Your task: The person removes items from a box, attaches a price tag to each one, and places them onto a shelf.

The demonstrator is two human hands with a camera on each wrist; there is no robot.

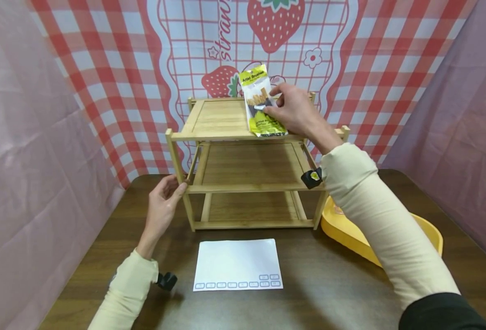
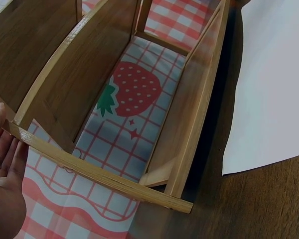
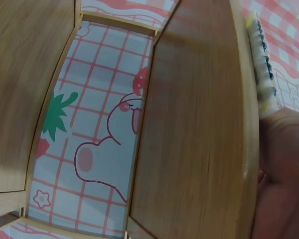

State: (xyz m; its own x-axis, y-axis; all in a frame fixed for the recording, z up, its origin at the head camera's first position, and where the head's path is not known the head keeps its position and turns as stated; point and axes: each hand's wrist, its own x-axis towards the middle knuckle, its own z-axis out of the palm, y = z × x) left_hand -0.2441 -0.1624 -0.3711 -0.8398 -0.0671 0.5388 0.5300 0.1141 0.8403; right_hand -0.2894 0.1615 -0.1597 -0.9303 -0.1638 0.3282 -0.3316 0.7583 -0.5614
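A three-tier wooden shelf (image 1: 249, 188) stands on the table. Over its top board, my right hand (image 1: 294, 110) pinches a yellow-and-clear packet of artist brushes (image 1: 259, 98) by its right side. In the right wrist view, that packet (image 3: 263, 64) shows edge-on beyond the top board, and the hand (image 3: 285, 169) is partly hidden by the board. At the shelf's left front post, level with the middle tier, my left hand (image 1: 162, 201) grips the frame between thumb and fingers. The left wrist view shows this hand (image 2: 7, 184) at the wooden side bar (image 2: 99, 174).
A white sheet (image 1: 238, 263) with small printed boxes lies in front of the shelf. To the right, partly behind my right sleeve, sits a yellow tray (image 1: 346, 233). A strawberry-patterned checked cloth (image 1: 115, 68) hangs behind, with pink cloth (image 1: 32, 160) on the left.
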